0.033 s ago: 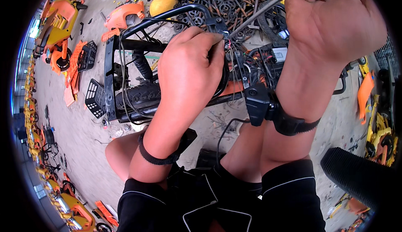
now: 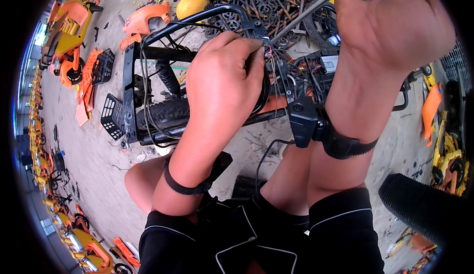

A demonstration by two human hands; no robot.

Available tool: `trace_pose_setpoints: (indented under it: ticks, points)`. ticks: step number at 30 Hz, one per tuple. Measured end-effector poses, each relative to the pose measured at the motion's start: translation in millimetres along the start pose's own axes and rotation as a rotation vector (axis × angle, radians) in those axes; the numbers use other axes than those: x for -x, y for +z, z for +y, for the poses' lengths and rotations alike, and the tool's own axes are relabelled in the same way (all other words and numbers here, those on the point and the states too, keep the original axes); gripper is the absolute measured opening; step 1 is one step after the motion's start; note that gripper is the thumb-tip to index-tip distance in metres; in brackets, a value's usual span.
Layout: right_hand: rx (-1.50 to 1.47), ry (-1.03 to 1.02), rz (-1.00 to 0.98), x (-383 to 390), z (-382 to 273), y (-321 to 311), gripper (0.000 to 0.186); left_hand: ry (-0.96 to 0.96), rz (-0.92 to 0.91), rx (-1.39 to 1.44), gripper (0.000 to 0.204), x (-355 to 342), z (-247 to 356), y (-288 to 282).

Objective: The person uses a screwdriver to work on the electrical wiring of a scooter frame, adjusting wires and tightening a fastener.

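In front of me stands a black metal vehicle frame [image 2: 129,96] with a knobby tyre [image 2: 163,113] and loose cables along it. My left hand [image 2: 224,79] is closed at the frame's middle, thumb and forefinger together beside a bracket [image 2: 255,26]; what it grips is hidden under the fingers. Raised at the upper right, my right hand [image 2: 390,29] has its fingers curled round the upper end of a thin metal rod tool [image 2: 308,13]. The rod slants down to the left, its tip at the bracket near my left fingertips. Its handle is out of sight.
Behind the frame lies a heap of rusty cranks and chainrings [image 2: 254,0], next to a yellow helmet-like shell [image 2: 192,7]. Orange panels [image 2: 147,18] and black crates [image 2: 112,116] lie left. Wires and a boxy module [image 2: 329,64] sit right. A ribbed black object [image 2: 414,207] juts in lower right.
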State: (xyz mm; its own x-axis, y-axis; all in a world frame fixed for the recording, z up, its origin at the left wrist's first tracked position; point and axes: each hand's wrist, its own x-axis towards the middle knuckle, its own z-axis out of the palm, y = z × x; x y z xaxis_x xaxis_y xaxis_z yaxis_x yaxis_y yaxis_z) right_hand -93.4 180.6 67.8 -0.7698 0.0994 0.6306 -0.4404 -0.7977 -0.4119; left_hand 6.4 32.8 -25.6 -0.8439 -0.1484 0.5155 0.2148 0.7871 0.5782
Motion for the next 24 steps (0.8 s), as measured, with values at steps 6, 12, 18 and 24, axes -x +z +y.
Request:
trace_pose_setpoints:
  ticks: [6,12,18,24]
  points:
    - [-0.039,-0.004,0.022,-0.6,5.7,1.8,0.041,-0.026,-0.008,0.01,0.01,0.2,0.7,-0.3]
    - [-0.079,-0.011,0.055,-2.4,7.1,2.6,0.041,-0.018,-0.002,0.016,0.011,0.4,2.3,0.9]
    - [-0.116,0.014,0.07,2.4,18.4,5.1,0.041,-0.016,0.022,0.008,0.011,2.4,-1.5,1.8]
    - [-0.125,0.012,0.08,8.1,16.8,3.5,0.04,-0.06,0.003,0.057,0.012,1.6,0.4,0.0]
